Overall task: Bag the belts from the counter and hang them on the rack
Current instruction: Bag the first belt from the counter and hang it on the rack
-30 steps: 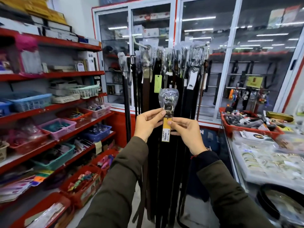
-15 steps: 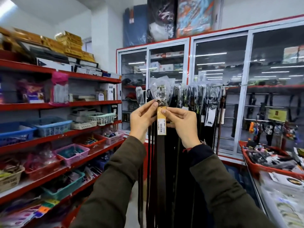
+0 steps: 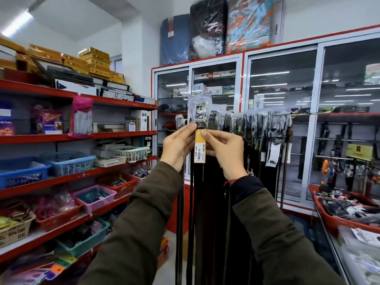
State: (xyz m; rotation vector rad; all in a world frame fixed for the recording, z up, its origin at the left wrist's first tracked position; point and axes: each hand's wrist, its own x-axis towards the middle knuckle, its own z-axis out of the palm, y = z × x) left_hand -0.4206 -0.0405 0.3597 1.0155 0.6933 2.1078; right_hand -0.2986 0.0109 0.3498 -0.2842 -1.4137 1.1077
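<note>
Glass-fronted cabinet [image 3: 283,124] across the back from 12 to 3 o'clock; contents behind the panes washed out by light reflections, hard to read. Red shelving [image 3: 67,138] filling 8 to 10 o'clock, baskets of small goods, lowest tiers blurred and cut by the frame edge. Red tray [image 3: 337,221] at 4 o'clock, right part cut off, contents a smear.

Rack [image 3: 296,112] at centre to 2 o'clock: thin horizontal rod, mostly buried under hanging belts [image 3: 257,128], buckles in clear bags crowded side by side, dark straps dropping straight down and merging into one black mass; individual straps not separable. Lower ends out of frame.

Held belt [image 3: 200,202] at frame centre, just in front of the rack's left end. Long axis vertical, buckle end up, strap hanging to 6 o'clock past the bottom edge. Clear bag [image 3: 199,109] over the buckle, top standing above the rod line; buckle detail inside glinting, unclear. Hook or contact with the rod hidden behind bag and fingers: cannot tell.

Yellow price tag [image 3: 199,150] hanging below the buckle, long axis vertical, print running sideways.

Left hand [image 3: 176,148] closed in a pinch on the belt at the bag's lower edge, thumb tip forward. Right hand [image 3: 224,150] pinching the same spot from the other side, forefinger on the tag's top. Both sleeves dark olive.
</note>
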